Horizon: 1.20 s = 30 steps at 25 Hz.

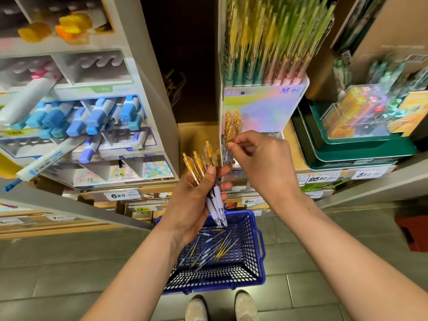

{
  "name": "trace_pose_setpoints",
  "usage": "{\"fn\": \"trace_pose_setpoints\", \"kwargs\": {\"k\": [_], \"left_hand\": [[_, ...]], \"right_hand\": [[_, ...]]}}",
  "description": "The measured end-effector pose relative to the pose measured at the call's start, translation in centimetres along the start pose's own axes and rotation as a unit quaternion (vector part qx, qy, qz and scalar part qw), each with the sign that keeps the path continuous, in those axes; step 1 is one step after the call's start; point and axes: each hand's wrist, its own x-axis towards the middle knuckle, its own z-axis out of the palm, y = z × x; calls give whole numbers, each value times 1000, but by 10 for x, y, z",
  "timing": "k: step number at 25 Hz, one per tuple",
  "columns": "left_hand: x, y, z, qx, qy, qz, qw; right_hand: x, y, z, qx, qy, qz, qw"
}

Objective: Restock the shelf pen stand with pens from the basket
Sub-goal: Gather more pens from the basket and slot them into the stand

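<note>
Forearms (129,274) came in from btm of frame. Left hand (194,200), ctr, was curled round a bundle of pens (201,165): long axis near upright, orange clicker ends up, clear tips down toward the basket (259,230). Right hand (261,163), just right & a bit higher, had thumb + forefinger pinched on an orange-topped pen (229,134), upright, clicker up, at lower left corner of the pen stand (261,110), beside other orange pens standing there; its other fingers were curled in.

Stand's pastel front read "K35" w/ a blue logo; rest too blurred. Blue basket sat on the floor below the hands, loose pens (217,249) criss-cross inside. Shelf-edge price tags: "6 90" (122,195) left of ctr, "25 90" (318,178) at right.
</note>
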Motion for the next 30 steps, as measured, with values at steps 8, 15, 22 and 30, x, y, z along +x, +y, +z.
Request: {"fn": "trace_pose_setpoints", "kwargs": {"k": [8, 15, 22, 30], "left_hand": [[1, 1, 1, -14, -33, 12, 999], [-1, 2, -2, -51, -74, 19, 996], [1, 0, -2, -39, -48, 9, 998], [7, -6, 2, -60, 0, -11, 998]], "right_hand": [[-11, -4, -7, 130, -195, 197, 952], [-15, -5, -7, 391, -282, 268, 834], [-7, -8, -31, 423, -106, 168, 884], [8, 0, -39, 206, 47, 103, 972]]}}
